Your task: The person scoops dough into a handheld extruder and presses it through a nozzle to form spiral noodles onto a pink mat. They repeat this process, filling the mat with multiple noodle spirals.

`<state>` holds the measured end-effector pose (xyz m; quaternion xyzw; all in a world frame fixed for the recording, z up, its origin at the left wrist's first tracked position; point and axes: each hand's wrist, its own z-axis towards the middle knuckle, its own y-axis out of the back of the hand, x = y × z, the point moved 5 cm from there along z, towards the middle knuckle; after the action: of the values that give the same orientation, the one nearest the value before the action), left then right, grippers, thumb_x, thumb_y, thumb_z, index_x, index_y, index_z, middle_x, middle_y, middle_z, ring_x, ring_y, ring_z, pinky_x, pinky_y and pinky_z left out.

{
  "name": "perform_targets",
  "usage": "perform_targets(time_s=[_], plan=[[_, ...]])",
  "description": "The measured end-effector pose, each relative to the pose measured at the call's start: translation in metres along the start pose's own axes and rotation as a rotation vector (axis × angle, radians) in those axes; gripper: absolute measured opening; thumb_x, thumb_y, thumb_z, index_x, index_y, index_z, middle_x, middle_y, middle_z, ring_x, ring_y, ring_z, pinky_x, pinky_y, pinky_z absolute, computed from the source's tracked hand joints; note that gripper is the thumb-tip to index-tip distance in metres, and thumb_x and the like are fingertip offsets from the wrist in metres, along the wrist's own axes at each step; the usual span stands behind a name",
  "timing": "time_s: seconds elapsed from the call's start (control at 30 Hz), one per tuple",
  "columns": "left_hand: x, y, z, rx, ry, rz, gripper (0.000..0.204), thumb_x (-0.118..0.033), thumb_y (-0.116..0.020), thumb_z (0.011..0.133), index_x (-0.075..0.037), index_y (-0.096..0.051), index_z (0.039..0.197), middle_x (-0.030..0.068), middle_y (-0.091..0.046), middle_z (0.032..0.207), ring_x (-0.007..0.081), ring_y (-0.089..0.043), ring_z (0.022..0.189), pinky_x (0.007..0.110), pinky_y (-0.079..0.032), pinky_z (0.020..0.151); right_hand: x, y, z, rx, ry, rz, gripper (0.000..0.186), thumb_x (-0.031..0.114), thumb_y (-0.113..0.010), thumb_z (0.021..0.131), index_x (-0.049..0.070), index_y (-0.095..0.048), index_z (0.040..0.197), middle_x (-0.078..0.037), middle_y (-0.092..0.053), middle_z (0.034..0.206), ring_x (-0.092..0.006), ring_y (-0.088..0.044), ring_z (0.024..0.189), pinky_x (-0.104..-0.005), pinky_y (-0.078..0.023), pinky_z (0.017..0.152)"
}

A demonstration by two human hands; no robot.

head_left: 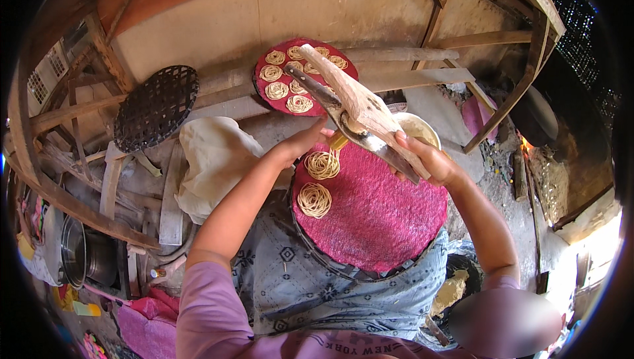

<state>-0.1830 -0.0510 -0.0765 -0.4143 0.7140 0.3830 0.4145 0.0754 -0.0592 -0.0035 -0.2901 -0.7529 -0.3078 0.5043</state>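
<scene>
A: Where to look first?

B: At the two-levered press [378, 118], held aslant above the far part of the red-covered tray [383, 220], ahead of the lap [281, 280].

A: Lengthwise, lying which way?

B: From far left down to near right, with the near end in the right hand [433, 161].

A: And the hands?

B: Apart. Right, clamped round that near end, thumb on the pale lever [356, 98]. Left hand [309, 141], up by the brass-coloured cylinder [339, 140] under the middle; partly hidden, so impossible to tell whether closed on anything.

A: Nearer to the strands [335, 154]?

B: Left, clearly. Hanging from the cylinder to the upper coil [321, 167]; just below, toward the body, a second coil [314, 200].

A: Anything in the way?

B: Just beyond the right hand, a pale bowl [432, 128], partly covered. Farther ahead, a far tray [350, 73] of coils, overlapped in view by the levers. Leftward, a pale cloth [214, 154]; past that, a black woven tray [156, 108].
</scene>
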Motion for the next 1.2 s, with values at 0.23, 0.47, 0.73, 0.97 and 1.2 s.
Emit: perform_targets(time_s=[0.23,0.47,0.73,0.97,1.2], plan=[[0.022,0.012,0.008,-0.133,-0.170,0.148,0.078,-0.067,-0.015,0.098,-0.010,-0.046,0.141,0.0143,-0.051,0.142,0.0276,-0.033,0.139,0.049,-0.028,0.110,-0.003,0.006,0.005,-0.011,0.055,0.001,0.075,0.069,-0.051,0.088,0.000,-0.060,0.117,-0.011,-0.064,0.087,-0.0164,-0.062,0.068,-0.0269,-0.049,0.056],[0.032,0.000,-0.029,-0.603,-0.606,1.071,0.046,-0.043,-0.033,0.103,-0.016,-0.066,0.119,0.0044,-0.035,0.153,0.0342,-0.043,0.119,0.050,-0.033,0.101,-0.005,0.016,-0.011,-0.011,0.101,0.030,0.069,0.065,-0.047,0.093,0.001,-0.059,0.116,-0.009,-0.064,0.087,-0.0154,-0.062,0.071,-0.0257,-0.049,0.059],[0.017,-0.002,-0.016,-0.546,-0.592,0.988,0.039,-0.039,-0.036,0.102,-0.023,-0.070,0.112,0.0023,-0.038,0.152,0.0377,-0.042,0.121,0.050,-0.034,0.101,-0.005,0.025,-0.024,-0.028,0.147,-0.001,0.061,0.061,-0.041,0.097,0.004,-0.060,0.105,-0.007,-0.063,0.082,-0.0136,-0.061,0.067,-0.0259,-0.048,0.056],[0.002,0.013,-0.035,-0.757,-0.569,1.003,0.033,-0.036,-0.044,0.097,-0.020,-0.065,0.117,0.0080,-0.041,0.149,0.0403,-0.044,0.122,0.052,-0.033,0.101,-0.007,0.030,-0.037,-0.021,0.170,0.043,0.060,0.060,-0.040,0.098,0.003,-0.060,0.105,-0.008,-0.063,0.081,-0.0145,-0.063,0.068,-0.0255,-0.047,0.054],[-0.109,0.045,-0.030,-0.145,-0.870,-0.891,0.088,-0.070,-0.018,0.096,0.000,-0.035,0.146,0.0223,-0.040,0.147,0.0339,-0.039,0.137,0.046,-0.026,0.116,0.003,0.017,-0.046,0.050,0.177,0.073,0.068,0.063,-0.038,0.097,0.001,-0.057,0.118,-0.013,-0.066,0.088,-0.0192,-0.065,0.071,-0.0294,-0.051,0.060]])
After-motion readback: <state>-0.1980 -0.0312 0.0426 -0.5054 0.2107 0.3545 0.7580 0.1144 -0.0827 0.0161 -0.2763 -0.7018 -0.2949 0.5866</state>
